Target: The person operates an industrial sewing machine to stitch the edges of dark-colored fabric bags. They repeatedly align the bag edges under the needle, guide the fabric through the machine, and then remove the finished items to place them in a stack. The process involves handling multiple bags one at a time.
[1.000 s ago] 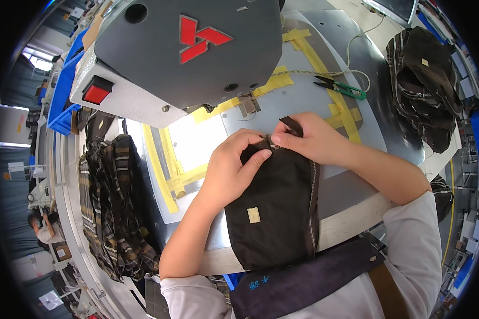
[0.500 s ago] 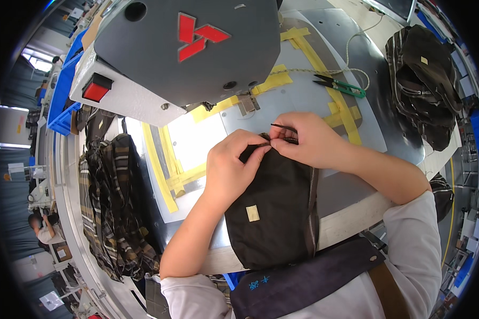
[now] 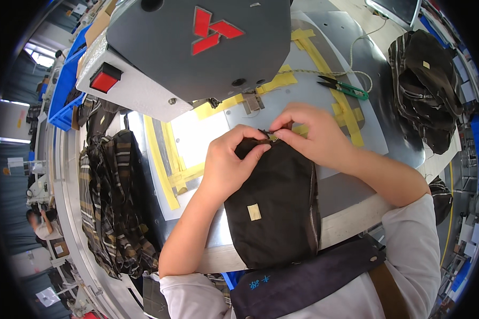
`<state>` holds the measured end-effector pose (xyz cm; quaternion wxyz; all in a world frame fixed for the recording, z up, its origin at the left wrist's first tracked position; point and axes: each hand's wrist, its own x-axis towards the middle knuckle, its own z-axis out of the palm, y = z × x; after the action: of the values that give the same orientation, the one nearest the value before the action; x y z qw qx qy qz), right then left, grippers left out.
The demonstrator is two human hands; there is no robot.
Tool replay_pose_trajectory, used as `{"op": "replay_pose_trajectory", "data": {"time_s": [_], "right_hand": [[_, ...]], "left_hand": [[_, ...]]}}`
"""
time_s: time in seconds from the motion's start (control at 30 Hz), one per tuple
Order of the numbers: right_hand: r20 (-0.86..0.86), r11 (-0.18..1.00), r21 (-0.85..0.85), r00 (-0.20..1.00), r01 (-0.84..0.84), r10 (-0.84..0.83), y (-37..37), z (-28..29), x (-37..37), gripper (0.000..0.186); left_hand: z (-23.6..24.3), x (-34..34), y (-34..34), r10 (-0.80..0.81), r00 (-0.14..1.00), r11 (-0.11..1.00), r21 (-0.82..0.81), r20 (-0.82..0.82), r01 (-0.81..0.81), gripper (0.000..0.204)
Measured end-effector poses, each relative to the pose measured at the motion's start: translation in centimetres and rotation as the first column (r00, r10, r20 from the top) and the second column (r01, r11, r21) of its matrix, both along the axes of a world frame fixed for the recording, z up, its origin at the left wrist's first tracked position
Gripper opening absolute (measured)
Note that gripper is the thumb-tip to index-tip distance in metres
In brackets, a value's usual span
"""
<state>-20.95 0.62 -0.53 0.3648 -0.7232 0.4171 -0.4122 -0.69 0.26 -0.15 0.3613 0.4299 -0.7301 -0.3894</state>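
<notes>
Dark fabric piece (image 3: 271, 186): centre of frame, draped over near edge of bench (image 3: 351, 217).
Done: zipper (image 3: 313, 220) on its right side, pale tab (image 3: 254, 212) on the front.
Left hand (image 3: 221, 165): grip closed on the top edge.
Right hand (image 3: 316, 138): fingertips at same edge; grip pinched or not, can't tell.
Left: top edge looks unfinished, my guess; piece lies short of grey machine head (image 3: 159, 48), upper left. Rest can't tell.
</notes>
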Motion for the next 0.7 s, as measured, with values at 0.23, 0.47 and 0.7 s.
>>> {"op": "replay_pose_trajectory", "data": {"time_s": [0.23, 0.47, 0.7], "right_hand": [[-0.176, 0.984, -0.106, 0.977, -0.144, 0.124, -0.5, 0.7, -0.8, 0.009], [0.094, 0.893, 0.398, 0.978, -0.21, 0.187, -1.0, 1.0, -1.3, 0.015], [0.065, 0.86, 0.495, 0.992, -0.124, 0.106, -0.8, 0.2, -0.7, 0.021]], "left_hand": [[0.3, -0.2, 0.2, -0.01, 1.0, 0.999, 0.044, -0.013, 0.011, 0.017], [0.5, 0.0, 0.3, -0.124, 0.992, 0.99, 0.065, 0.017, 0.123, 0.009], [1.0, -0.2, 0.2, -0.064, 0.994, 0.99, 0.13, 0.09, 0.052, 0.01]]}}
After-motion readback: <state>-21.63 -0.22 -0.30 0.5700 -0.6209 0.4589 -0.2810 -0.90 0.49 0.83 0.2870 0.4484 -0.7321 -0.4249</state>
